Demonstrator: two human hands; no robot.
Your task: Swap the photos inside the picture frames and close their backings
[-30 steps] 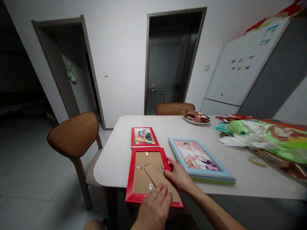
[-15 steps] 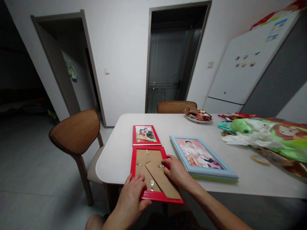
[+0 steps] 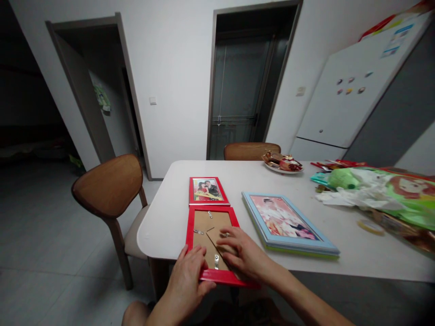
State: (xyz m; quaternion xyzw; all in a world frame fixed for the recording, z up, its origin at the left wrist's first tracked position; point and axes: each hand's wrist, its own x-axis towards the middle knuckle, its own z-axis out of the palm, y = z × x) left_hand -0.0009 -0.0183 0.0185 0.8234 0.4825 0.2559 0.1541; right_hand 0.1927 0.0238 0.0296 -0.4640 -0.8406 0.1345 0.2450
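A red picture frame (image 3: 191,226) lies face down at the table's near edge, its brown backboard (image 3: 203,217) showing. Small metal clips (image 3: 216,261) sit along the sides of the board. My left hand (image 3: 188,274) grips the lower left corner, thumb under the rim and fingers on top. My right hand (image 3: 243,253) is over the right half of the back, fingers bent and apart above the slanted stand flap, holding nothing that I can see. It hides most of that flap and the right-hand clip. Just beyond lies another red picture frame (image 3: 220,182), photo side up.
A stack of frames with a light blue picture frame (image 3: 288,246) on top lies to the right. Farther right are a green printed bag (image 3: 416,217), white crumpled wrapping and a roll of tape (image 3: 370,227). A plate (image 3: 283,170) holds wrapped items. A wooden chair (image 3: 108,188) stands left.
My right hand has moved left from the frame's right side, across the stand flap towards the middle of the backboard. My left hand keeps its grip on the corner.
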